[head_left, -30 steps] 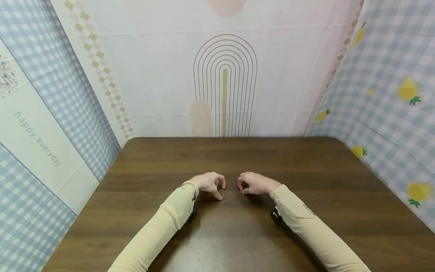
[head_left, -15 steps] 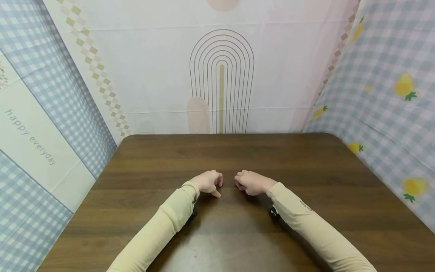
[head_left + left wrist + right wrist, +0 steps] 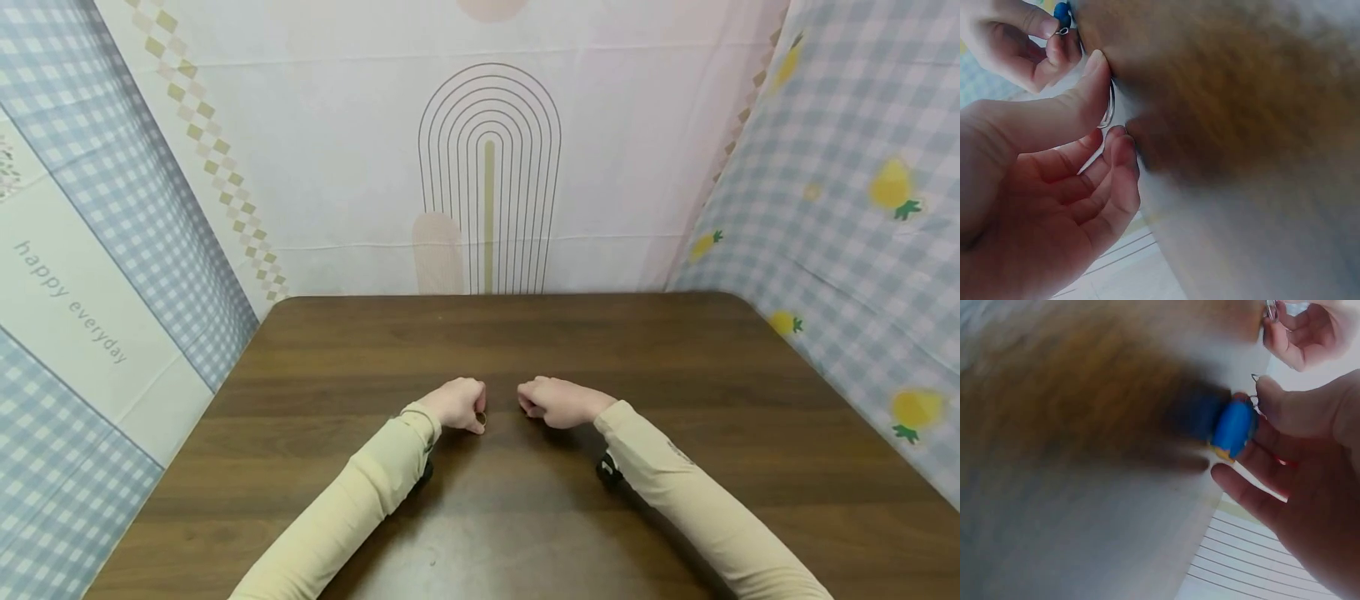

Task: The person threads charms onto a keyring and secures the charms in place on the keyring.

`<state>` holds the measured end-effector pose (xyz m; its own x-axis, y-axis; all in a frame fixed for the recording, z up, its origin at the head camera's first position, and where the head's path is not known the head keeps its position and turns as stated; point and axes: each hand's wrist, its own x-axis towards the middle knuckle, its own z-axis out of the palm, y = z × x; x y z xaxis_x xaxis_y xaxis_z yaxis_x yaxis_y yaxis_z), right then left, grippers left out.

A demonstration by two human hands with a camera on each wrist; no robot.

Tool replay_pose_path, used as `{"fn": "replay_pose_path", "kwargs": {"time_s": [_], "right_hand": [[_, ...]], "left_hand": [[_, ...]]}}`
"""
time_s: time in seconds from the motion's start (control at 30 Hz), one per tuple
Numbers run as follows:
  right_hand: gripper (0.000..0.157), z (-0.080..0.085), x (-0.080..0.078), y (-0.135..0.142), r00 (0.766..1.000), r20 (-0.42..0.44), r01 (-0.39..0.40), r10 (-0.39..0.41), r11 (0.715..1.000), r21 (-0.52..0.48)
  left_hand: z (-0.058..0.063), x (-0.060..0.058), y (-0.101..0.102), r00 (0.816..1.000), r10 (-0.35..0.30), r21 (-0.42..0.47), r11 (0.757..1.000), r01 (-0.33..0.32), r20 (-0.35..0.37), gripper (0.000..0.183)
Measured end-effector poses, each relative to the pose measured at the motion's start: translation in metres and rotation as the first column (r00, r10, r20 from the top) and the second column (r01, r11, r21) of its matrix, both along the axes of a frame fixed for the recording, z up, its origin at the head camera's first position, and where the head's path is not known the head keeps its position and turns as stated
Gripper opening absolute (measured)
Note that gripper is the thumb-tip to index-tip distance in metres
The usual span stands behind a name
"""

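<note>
Compared with half a second ago, we see the left hand (image 3: 456,404) with thumb and index finger nearer each other and a metal ring (image 3: 482,419) showing between them, while the right hand (image 3: 562,404) stays almost where it was. Closest to us, two cream sleeves (image 3: 352,487) reach forward over the table. The left hand holds the ring in a narrow grip, and the left wrist view gives it to us nearly edge-on. Just beside it, the right hand pinches the wire loop (image 3: 1255,397) of a blue charm (image 3: 1235,428), its other fingers curled behind. In the right wrist view the charm's long axis runs steeply, leaning a little: the loop end points up toward the ring, the yellow-marked end down. We cannot tell whether the charm touches the table; something red shows among those fingers, unclear to us. Beyond the hands, we see the brown table (image 3: 480,337) run back to a white cloth (image 3: 337,167) printed with nested arches, with blue checked cloths (image 3: 840,258) at both sides.
</note>
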<state>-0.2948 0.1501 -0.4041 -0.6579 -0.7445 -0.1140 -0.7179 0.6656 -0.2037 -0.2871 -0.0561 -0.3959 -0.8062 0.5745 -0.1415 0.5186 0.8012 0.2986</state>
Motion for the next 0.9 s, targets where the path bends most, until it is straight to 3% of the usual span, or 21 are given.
{"fn": "replay_pose_path", "kwargs": {"time_s": [0.13, 0.3, 0.5, 0.6, 0.77, 0.9], "right_hand": [[0.017, 0.001, -0.001, 0.000, 0.996, 0.074, -0.039, 0.043, 0.998, -0.053], [0.014, 0.002, -0.001, -0.002, 0.996, 0.049, -0.067, 0.075, 0.987, -0.147], [0.010, 0.006, -0.002, -0.003, 0.998, 0.036, -0.035, 0.046, 0.965, -0.260], [0.007, 0.012, -0.002, -0.003, 0.998, 0.053, -0.014, 0.032, 0.951, -0.310], [0.007, 0.025, 0.001, 0.000, 0.998, 0.062, 0.032, -0.012, 0.939, -0.344], [0.004, 0.034, 0.005, 0.000, 0.999, 0.025, 0.051, -0.045, 0.933, -0.356]], "left_hand": [[-0.001, -0.001, -0.002, 0.999, -0.048, 0.009, 0.999, 0.047, 0.018, 0.028], [-0.002, -0.003, -0.004, 0.994, -0.094, 0.072, 0.993, 0.089, 0.061, 0.024], [-0.002, -0.006, -0.009, 0.978, -0.087, 0.176, 0.983, 0.054, 0.188, 0.017], [-0.001, -0.007, -0.011, 0.956, -0.087, 0.263, 0.965, 0.011, 0.281, 0.014], [0.002, -0.008, -0.012, 0.897, -0.108, 0.405, 0.910, -0.084, 0.428, 0.005], [0.001, -0.007, -0.014, 0.867, -0.137, 0.493, 0.859, -0.137, 0.480, 0.011]]}}
